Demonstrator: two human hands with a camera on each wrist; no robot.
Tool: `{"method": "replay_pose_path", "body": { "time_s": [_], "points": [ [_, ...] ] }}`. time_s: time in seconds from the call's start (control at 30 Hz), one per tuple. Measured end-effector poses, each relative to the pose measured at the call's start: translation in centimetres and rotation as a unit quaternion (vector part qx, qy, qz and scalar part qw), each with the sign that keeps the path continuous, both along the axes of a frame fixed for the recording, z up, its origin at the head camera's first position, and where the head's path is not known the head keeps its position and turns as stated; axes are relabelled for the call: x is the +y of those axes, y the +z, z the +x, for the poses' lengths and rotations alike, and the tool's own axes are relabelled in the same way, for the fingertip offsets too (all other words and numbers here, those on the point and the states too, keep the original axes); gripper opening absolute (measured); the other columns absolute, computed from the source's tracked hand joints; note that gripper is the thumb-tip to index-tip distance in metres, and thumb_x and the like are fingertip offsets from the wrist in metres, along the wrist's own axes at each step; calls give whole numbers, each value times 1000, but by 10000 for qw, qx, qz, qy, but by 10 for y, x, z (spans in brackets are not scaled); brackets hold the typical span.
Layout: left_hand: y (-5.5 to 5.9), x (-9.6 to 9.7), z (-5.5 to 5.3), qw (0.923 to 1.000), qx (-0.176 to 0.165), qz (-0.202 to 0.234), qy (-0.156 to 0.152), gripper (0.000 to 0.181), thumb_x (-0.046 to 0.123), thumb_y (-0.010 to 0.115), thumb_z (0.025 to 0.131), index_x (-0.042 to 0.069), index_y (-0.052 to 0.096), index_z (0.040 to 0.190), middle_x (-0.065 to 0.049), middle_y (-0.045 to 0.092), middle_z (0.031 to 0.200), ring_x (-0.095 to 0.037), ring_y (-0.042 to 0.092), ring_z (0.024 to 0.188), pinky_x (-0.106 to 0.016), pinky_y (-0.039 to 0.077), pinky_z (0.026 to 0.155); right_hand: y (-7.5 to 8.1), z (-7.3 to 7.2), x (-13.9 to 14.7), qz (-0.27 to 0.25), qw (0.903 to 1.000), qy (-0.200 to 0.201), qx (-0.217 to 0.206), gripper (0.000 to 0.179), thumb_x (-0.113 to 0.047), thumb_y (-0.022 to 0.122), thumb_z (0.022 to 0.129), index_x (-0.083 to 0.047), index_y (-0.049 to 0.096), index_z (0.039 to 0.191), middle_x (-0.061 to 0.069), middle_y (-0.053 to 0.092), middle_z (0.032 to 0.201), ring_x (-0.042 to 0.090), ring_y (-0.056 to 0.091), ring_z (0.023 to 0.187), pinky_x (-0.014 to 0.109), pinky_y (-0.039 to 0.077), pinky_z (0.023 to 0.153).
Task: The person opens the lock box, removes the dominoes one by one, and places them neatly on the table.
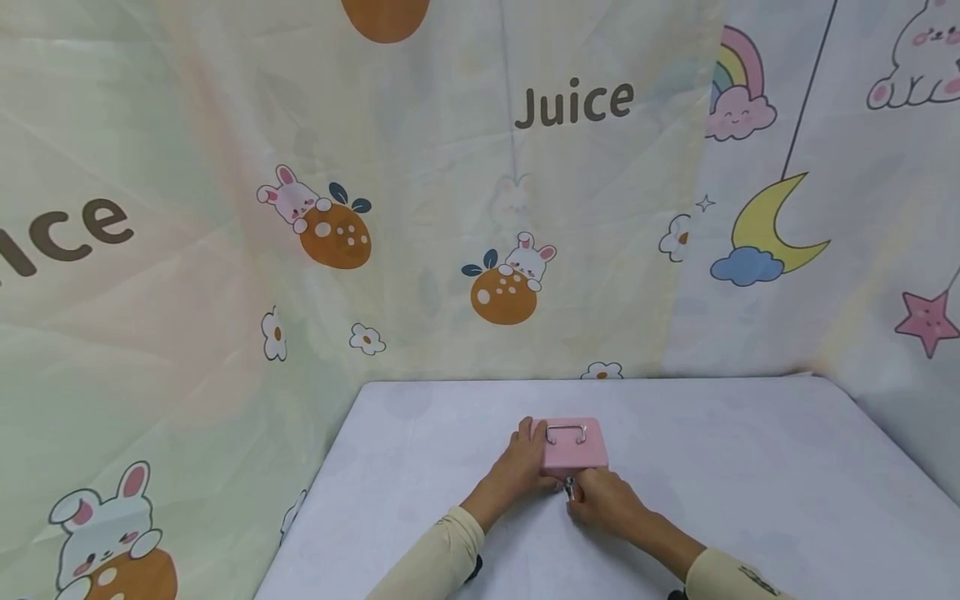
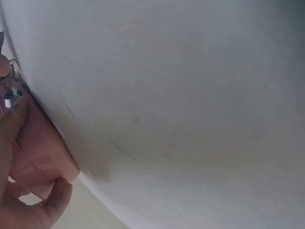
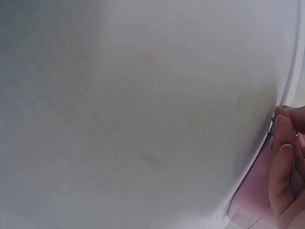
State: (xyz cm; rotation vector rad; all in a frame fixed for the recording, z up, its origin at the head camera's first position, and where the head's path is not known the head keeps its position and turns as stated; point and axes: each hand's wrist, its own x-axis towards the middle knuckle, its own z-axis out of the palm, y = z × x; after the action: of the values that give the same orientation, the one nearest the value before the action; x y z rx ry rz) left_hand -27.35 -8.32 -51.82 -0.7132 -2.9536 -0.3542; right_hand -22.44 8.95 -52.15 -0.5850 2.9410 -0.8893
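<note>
A pink box with a silver wire handle on its lid sits on the white table. My left hand grips its left side, fingers over the far edge. In the left wrist view, the thumb of the left hand presses the box front beside a small silver lock fitting. At the middle of the front, my right hand pinches a small silver key, whose tip is hidden. The right wrist view shows the curled fingers of the right hand close against the box.
The white tabletop stretches out around the box on all sides. Behind it and to the left hangs a printed fabric curtain with rabbits, oranges and flowers, meeting the table's back edge.
</note>
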Motion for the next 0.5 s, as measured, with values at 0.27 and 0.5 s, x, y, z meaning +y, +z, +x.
{"method": "replay_pose_path", "body": {
  "time_s": [0.27, 0.5],
  "points": [
    [1, -1, 0, 9999, -72, -55, 107, 101, 45, 85, 77, 4, 32, 152, -22, 37, 148, -31, 56, 122, -34, 54, 98, -3, -2, -2, 261, 9995, -94, 125, 31, -6, 79, 80, -15, 54, 66, -9, 48, 56, 6, 44, 51, 20, 32, 46],
    [2, 1, -1, 9998, -163, -40, 142, 99, 42, 87, 76, 5, 34, 151, -21, 38, 147, -30, 55, 122, -34, 53, 98, 6, 1, -3, 558, 9975, -262, 332, 28, -8, 79, 83, -14, 54, 71, -8, 48, 58, 7, 42, 52, 21, 33, 49]
  ]
}}
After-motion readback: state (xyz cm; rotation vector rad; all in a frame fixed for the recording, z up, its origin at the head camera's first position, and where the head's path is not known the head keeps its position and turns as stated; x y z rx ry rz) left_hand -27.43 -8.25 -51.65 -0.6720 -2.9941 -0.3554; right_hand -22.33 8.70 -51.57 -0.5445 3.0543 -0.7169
